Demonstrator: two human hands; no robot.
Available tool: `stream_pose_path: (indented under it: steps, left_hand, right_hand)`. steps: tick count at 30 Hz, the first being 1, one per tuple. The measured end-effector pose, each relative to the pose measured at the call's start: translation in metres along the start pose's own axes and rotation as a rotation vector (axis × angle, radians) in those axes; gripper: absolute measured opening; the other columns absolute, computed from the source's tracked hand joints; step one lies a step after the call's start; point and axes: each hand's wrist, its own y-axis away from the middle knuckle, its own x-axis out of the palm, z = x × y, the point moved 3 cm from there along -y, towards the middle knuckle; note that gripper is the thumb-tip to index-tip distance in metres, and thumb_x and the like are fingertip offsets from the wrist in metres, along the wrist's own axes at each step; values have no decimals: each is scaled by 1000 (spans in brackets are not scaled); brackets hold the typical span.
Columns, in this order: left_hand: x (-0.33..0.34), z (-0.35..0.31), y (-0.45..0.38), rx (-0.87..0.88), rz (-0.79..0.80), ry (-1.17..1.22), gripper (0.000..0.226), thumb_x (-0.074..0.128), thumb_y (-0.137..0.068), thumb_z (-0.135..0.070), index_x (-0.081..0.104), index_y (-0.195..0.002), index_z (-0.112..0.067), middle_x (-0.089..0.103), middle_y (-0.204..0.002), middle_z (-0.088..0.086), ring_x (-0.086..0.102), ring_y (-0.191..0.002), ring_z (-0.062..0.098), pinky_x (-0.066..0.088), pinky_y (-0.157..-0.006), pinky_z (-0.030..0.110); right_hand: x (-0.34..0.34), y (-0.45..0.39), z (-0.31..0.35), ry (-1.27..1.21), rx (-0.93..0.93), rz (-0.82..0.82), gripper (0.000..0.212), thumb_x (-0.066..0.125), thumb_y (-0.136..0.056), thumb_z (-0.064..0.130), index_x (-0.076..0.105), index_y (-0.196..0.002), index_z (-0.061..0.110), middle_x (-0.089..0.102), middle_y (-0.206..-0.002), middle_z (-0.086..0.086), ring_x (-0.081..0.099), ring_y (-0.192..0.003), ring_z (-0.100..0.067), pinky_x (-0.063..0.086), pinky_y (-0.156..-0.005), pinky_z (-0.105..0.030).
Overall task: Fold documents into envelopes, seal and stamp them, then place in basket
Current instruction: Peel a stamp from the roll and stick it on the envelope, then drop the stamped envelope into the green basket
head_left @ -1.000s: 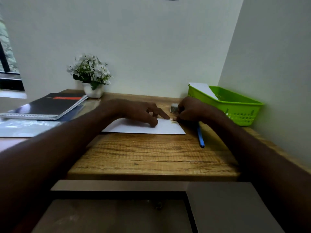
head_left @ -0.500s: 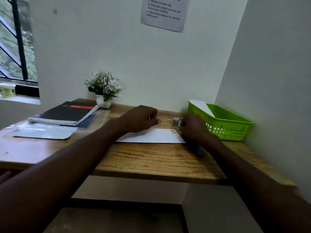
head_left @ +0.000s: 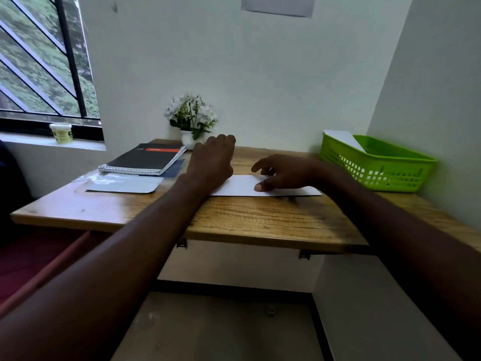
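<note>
A white envelope [head_left: 242,186] lies flat on the wooden surface [head_left: 260,217]; right hand [head_left: 286,173] rests on it, fingers relaxed; left hand [head_left: 212,162] hovers open; green basket [head_left: 377,168] right.

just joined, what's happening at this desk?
A person is working on a white envelope lying flat on the wooden desk. The right hand rests on it with the thumb pressed down and the fingers loosely spread; the left hand hovers open over its left end. The green basket at the right already has a white envelope leaning in it. The one on the desk is not in the basket yet.
</note>
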Motion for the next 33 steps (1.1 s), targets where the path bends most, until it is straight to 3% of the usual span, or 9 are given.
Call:
stream_pose_path:
  steps: [4,6,9,16,18,21,24,28,33]
  left_hand:
    - [-2,3,1,-23,-29,46,23,59,-93,-16,57,-116,-18,62,-117,6,57,-113,31,45,-90,48]
    - [-3,5,1,-42,-60,64,22,58,-96,-25,57,-115,-15,63,-117,8,57,-113,32,46,-92,49]
    - [-6,8,-2,-121,-154,112,32,53,-100,-40,57,-117,-13,63,-118,9,58,-114,33,45,-93,49]
    - [-17,21,-6,-353,-340,449,63,45,-100,-63,52,-126,-6,59,-127,16,56,-116,37,47,-92,48]
    - [-22,22,-8,-314,-396,597,54,47,-100,-58,56,-115,-6,63,-112,13,60,-103,34,48,-82,44]
    - [-29,15,-10,-230,-422,782,26,58,-101,-33,57,-99,-8,62,-94,8,58,-85,26,44,-71,39]
    - [-33,6,-13,-222,-399,1016,7,58,-100,-13,63,-103,-9,67,-94,4,66,-84,22,55,-69,37]
    - [-36,-16,-26,-301,-401,1396,13,63,-97,-1,68,-109,-5,72,-97,10,72,-80,17,58,-71,27]
    - [-55,-65,-83,-336,-381,1733,15,67,-94,4,73,-101,-8,74,-89,11,71,-82,24,59,-78,32]
  right_hand:
    - [-14,-13,7,68,54,49,75,75,-89,49,46,-151,22,51,-138,0,50,-126,-20,41,-105,-34]
    - [-22,-17,7,118,63,10,62,80,-85,45,58,-139,24,50,-120,5,51,-113,-17,45,-95,-33]
    - [-34,-23,1,123,43,-226,28,78,-85,24,74,-112,27,66,-111,-1,62,-106,-23,52,-87,-33]
    - [-62,8,-11,-99,-21,-720,20,72,-82,8,79,-98,18,76,-100,-2,68,-99,-23,53,-87,-34]
    - [-68,18,-17,-174,-60,-824,16,75,-82,10,79,-93,20,77,-94,1,70,-91,-20,55,-87,-35]
    - [-77,35,-27,-244,-109,-939,14,76,-83,11,79,-92,20,76,-90,5,71,-83,-13,52,-78,-22]
    - [-86,50,-37,-244,-150,-1020,15,75,-83,10,80,-93,20,76,-91,6,71,-83,-10,48,-75,-16]
    - [-104,73,-51,-295,-244,-1186,23,70,-80,-3,80,-93,14,76,-91,1,71,-86,-13,55,-81,-32]
    - [-138,102,-87,-305,-106,-1400,34,65,-78,2,80,-96,26,76,-94,14,68,-80,-2,51,-76,-22]
